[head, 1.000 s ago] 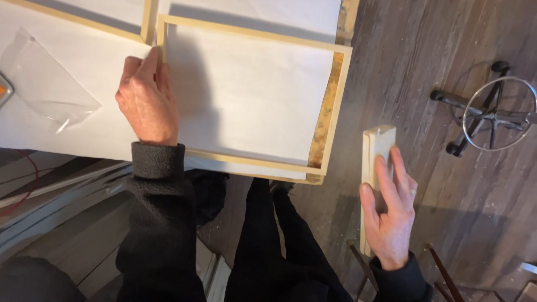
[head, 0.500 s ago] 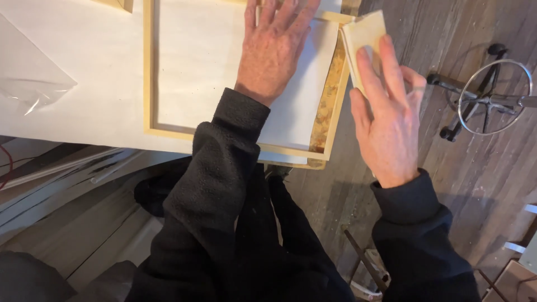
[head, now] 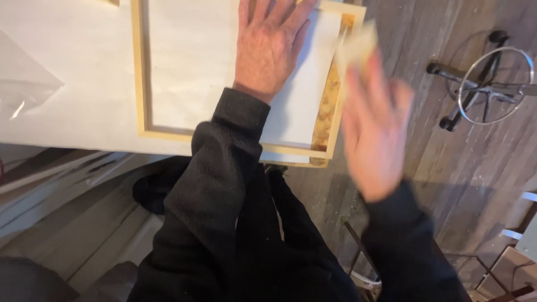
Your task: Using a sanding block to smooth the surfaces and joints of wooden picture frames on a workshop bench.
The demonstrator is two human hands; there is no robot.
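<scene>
While the head camera looks straight down, a shallow rectangular wooden frame [head: 140, 84] of pale, smooth timber lies flat on a table covered in white paper [head: 84, 106], and the same matte white sheet shows through its opening; nothing else lies inside the frame. Along the inner right edge runs a rough, mottled strip of brown-orange board [head: 327, 106], grainy against the clean wood.

Spread flat, the left hand [head: 268, 47] rests palm down inside the frame near its top rail, fingers open and splayed on the paper, gripping nothing; its sleeve is a black, nubby fleece. To the right, the right hand [head: 375, 128] is heavily blurred, just beyond the frame's right rail and over the table's edge. It holds up a pale wooden block [head: 355, 47], light and flat-faced; the fingers lie along its face, though the blur hides how tightly they close on it. The block's upper end is next to the frame's top right corner; whether it touches the rail cannot be told.

At the far left, a crinkled piece of clear plastic film [head: 25, 84] lies on the paper. Off the table, grey, weathered floorboards [head: 447, 184] run diagonally, and a metal stool base [head: 486, 78] with a chrome ring stands on them.
</scene>
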